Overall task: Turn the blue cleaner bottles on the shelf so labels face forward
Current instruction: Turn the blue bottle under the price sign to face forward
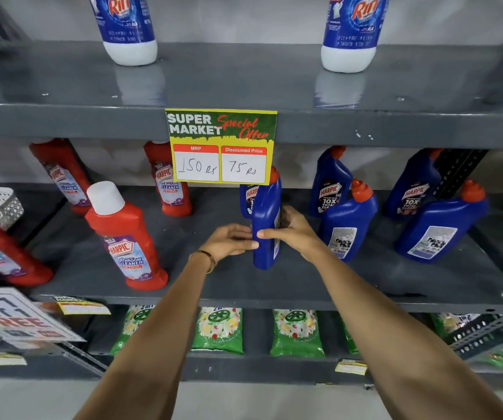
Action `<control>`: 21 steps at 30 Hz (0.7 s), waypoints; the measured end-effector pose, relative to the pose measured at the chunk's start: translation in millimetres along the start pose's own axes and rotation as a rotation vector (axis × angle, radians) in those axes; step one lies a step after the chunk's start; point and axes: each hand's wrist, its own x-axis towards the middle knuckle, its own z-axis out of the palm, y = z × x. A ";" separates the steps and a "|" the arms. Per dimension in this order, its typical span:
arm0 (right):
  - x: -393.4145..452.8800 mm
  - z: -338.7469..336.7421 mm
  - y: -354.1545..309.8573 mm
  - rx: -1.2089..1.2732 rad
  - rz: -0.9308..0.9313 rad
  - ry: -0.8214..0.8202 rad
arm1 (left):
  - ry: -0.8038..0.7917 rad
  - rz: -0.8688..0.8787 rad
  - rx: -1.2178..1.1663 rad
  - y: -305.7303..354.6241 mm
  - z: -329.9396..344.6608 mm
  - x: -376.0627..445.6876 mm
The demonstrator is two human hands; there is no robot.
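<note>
on the middle grey metal shelf (274, 286) a tall blue plastic cleaner bottle with a red cap (266, 225) stands upright near the front edge, its long axis vertical, and it sits edge-on to the camera: only a plain blue narrow side shows, with a sliver of white label visible along its right flank. the left hand (229, 241) presses against the bottle's left side, fingers (245, 245) extended and close together, flat on the plastic. the right hand (292, 230) wraps the right side, thumb across the front and the other fingers curled round the back, so the bottle is clamped between the two hands. both hands are equally near; the bottle lies directly between them.

the turn hinges on which flank carries the front label. the strip on the right looks pale like a back label, so the printed face probably points left or away, though that cannot be told for certain. a twist about the vertical axis should bring it forward.

two more blue bottles with white back labels (345, 225) (438, 228) to the right still show their backs, while blue bottles in the back row (330, 186) already face front. red bathroom cleaner bottles (126, 237) stand well apart on the left.
</note>
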 end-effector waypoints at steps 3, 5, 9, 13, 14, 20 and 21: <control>-3.5 -2.9 -0.2 0.097 0.010 -0.075 | -0.146 -0.110 -0.175 -7.1 -7.8 -3.6; -4.8 -5.5 -1.9 0.175 0.016 -0.132 | -0.253 -0.152 -0.300 -14.4 -5.3 -5.2; -6.3 -11.6 -7.0 0.344 0.038 -0.223 | -0.334 -0.117 -0.451 -23.3 0.8 -3.0; -5.5 -14.3 -6.5 0.469 0.070 -0.296 | -0.279 -0.139 -0.463 -16.4 -1.7 -1.2; -5.3 -14.7 -6.3 0.493 0.078 -0.311 | -0.272 -0.136 -0.457 -14.4 -0.9 -1.5; -1.7 -12.5 -9.9 0.534 0.060 -0.266 | -0.018 -0.084 -0.324 -7.7 11.5 0.9; -0.1 -12.7 -10.1 0.509 0.054 -0.252 | 0.041 -0.078 -0.288 -6.7 14.6 1.2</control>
